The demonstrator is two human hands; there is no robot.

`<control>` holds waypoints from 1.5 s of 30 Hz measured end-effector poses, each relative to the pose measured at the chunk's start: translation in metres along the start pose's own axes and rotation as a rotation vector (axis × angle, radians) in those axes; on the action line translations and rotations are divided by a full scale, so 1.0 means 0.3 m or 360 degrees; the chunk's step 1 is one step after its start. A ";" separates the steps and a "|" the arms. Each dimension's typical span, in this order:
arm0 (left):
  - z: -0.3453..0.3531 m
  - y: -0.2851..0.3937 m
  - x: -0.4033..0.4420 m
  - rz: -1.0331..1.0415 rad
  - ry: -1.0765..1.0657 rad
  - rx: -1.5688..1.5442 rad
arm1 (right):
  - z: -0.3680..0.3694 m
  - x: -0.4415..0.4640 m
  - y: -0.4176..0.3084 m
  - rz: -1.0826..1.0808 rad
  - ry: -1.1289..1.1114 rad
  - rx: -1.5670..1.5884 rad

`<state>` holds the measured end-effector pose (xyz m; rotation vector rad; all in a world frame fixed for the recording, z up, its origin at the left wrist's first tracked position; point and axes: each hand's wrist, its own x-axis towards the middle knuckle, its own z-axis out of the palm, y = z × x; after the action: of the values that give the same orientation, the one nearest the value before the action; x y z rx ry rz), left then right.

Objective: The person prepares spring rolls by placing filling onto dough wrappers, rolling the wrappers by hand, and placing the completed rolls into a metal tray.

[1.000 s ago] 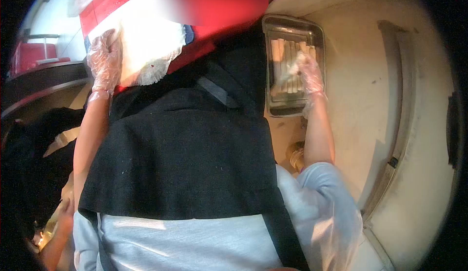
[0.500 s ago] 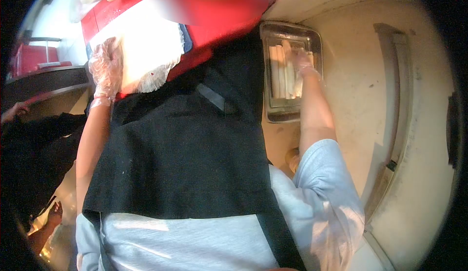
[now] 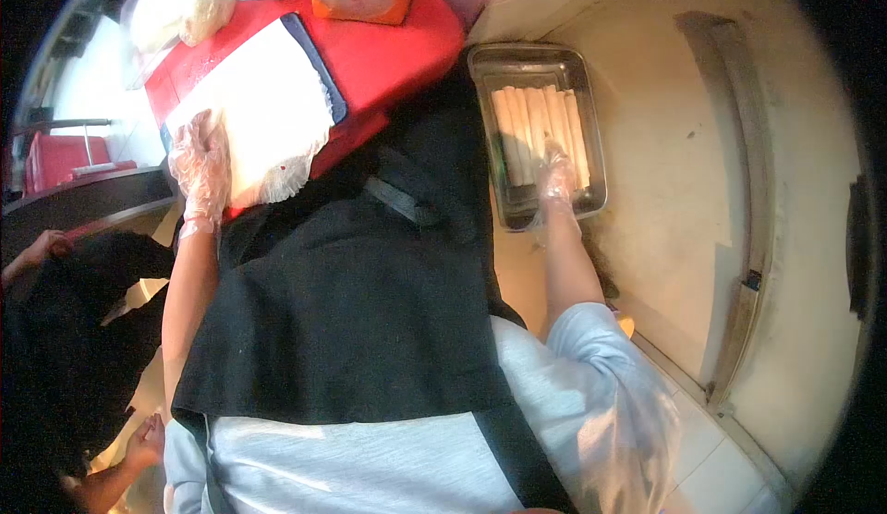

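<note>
Counter: bright red [image 3: 420, 47], in front of you, its near edge slanting up toward your right.
Right side: a broad beige surface [image 3: 661, 172] with small dark marks, wall or floor unclear, beside a long brownish strip [image 3: 758, 158].
Lower right: pale tiles [image 3: 698, 445] with thin joints.
Far left: a dark ledge [image 3: 92, 186], curved by the lens.
Light: glaring white at your upper left, warmer at your right.

Slim pale rolls [image 3: 533, 126] abreast in metal tray [image 3: 531, 63], frilly white sheet [image 3: 273, 112] over red surface [image 3: 397, 61]
</note>
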<state>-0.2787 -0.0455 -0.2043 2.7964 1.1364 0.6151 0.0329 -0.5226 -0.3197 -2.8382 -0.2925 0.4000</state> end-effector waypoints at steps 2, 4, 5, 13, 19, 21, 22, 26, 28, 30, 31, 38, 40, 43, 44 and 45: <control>0.003 0.004 -0.004 -0.0027 0.0004 -0.0046 | 0.001 -0.016 0.032 -0.0074 0.0020 0.0108; 0.003 0.002 -0.006 -0.0079 -0.0007 -0.0107 | 0.038 -0.005 0.076 -0.0194 0.0083 0.0182; 0.004 -0.006 -0.008 -0.0057 0.0004 -0.0089 | 0.064 0.026 0.100 -0.0275 0.0144 0.0202; 0.002 0.006 -0.002 -0.0053 0.0013 -0.0069 | 0.096 0.087 0.040 -0.0439 0.0432 0.0027; 0.003 0.007 -0.001 -0.0006 0.0072 -0.0084 | 0.287 0.153 -0.033 -0.0810 0.0641 -0.0022; 0.003 0.002 -0.005 0.0003 0.0091 -0.0099 | 0.278 0.127 -0.073 -0.0517 0.0439 -0.0159; 0.002 0.003 -0.002 0.0017 0.0097 -0.0108 | 0.271 0.119 -0.090 -0.0447 0.0369 -0.0132; 0.003 -0.004 -0.002 0.0015 0.0081 -0.0141 | 0.193 0.121 -0.189 -0.0053 -0.0015 -0.0201; -0.002 0.001 -0.003 0.0023 0.0093 -0.0157 | 0.146 0.106 -0.229 -0.0090 -0.0056 -0.0361; 0.004 0.002 -0.005 0.0020 0.0104 -0.0130 | 0.193 0.141 -0.199 -0.0117 -0.0060 -0.0477; 0.006 -0.002 -0.004 0.0015 0.0096 -0.0149 | 0.292 0.205 -0.128 -0.0127 -0.0038 -0.0510; -0.010 0.009 -0.007 -0.0010 0.0041 -0.0207 | 0.236 0.176 -0.196 -0.0087 -0.0067 -0.0368; -0.016 0.016 -0.007 -0.0029 0.0031 -0.0237 | 0.406 0.272 -0.078 -0.0099 0.0036 -0.0356; -0.020 0.028 -0.008 -0.0080 0.0021 -0.0238 | 0.239 0.215 -0.183 0.0027 -0.0127 -0.0168; -0.022 0.033 -0.007 -0.0094 0.0013 -0.0230 | 0.152 0.171 -0.246 0.0100 -0.0237 -0.0072; -0.025 0.037 -0.006 -0.0097 0.0001 -0.0221 | 0.164 0.175 -0.240 0.0078 -0.0268 -0.0074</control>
<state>-0.2755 -0.0554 -0.1957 2.6360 1.1277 0.6618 0.0562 -0.4312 -0.3578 -2.8661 -0.2678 0.6528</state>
